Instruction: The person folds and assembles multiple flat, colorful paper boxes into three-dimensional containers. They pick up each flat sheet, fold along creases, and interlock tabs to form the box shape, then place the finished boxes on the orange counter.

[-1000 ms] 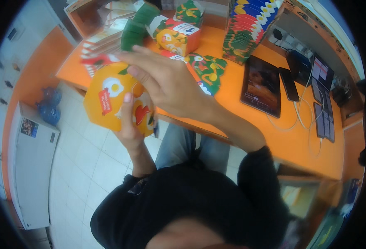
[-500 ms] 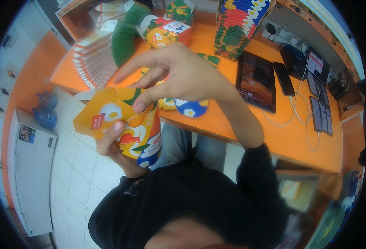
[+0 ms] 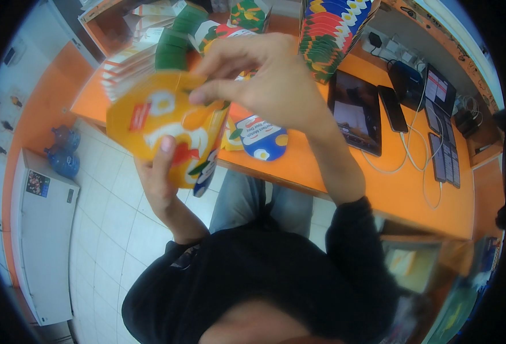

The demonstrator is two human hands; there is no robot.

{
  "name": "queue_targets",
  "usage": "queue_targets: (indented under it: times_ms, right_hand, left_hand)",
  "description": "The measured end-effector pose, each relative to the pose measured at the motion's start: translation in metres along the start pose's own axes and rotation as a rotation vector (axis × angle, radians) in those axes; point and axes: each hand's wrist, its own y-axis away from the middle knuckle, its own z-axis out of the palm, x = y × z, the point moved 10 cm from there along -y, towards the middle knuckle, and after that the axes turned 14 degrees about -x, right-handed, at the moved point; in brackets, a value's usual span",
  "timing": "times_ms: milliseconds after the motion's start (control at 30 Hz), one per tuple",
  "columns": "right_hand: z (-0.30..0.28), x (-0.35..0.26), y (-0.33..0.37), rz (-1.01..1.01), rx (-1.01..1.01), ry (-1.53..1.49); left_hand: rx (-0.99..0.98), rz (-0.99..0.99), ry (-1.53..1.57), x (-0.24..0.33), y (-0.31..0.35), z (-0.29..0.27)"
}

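A yellow cardboard food box (image 3: pixel 149 129) with printed eggs, partly folded, is up in the air in front of the table's near left edge. My left hand (image 3: pixel 162 175) grips its lower part, thumb pressed on the yellow front and fingers behind. My right hand (image 3: pixel 267 77) reaches across from the right and pinches the top edge of the box between thumb and fingers; motion blurs the fingertips. Beneath my right hand, a flat printed carton piece (image 3: pixel 264 140) in blue, yellow and red lies on the table, partly covered.
Fanned carton blanks (image 3: pixel 128 66) lie at the left of the orange table (image 3: pixel 430 200). Formed boxes (image 3: pixel 250 14) stand at the back, beside a tall nested stack (image 3: pixel 336 34). On the right lie a tablet (image 3: pixel 355 112), a phone (image 3: pixel 391 108), more devices and white cables.
Both hands have lifted the box upward and tilted it. My right hand has moved up from the side of the box to its top edge, and its spread fingers have closed in.
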Motion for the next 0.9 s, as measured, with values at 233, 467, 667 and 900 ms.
queue_targets:
  times_ms: [233,467,667,900]
  right_hand:
    - [-0.033,0.0,0.005,-0.051,0.194,0.139]
    - [-0.021,0.0,0.0,-0.162,0.213,0.243]
    - [-0.017,0.0,-0.002,-0.179,0.198,0.245]
    - [-0.004,-0.012,0.002,-0.271,0.26,0.419]
  left_hand:
    - [-0.135,0.088,-0.377,0.017,-0.005,0.019]
    - [0.05,0.156,-0.347,0.02,-0.005,0.002]
    - [0.067,0.158,-0.321,0.019,-0.004,0.0]
    - [0.294,0.171,-0.196,0.018,-0.005,-0.019]
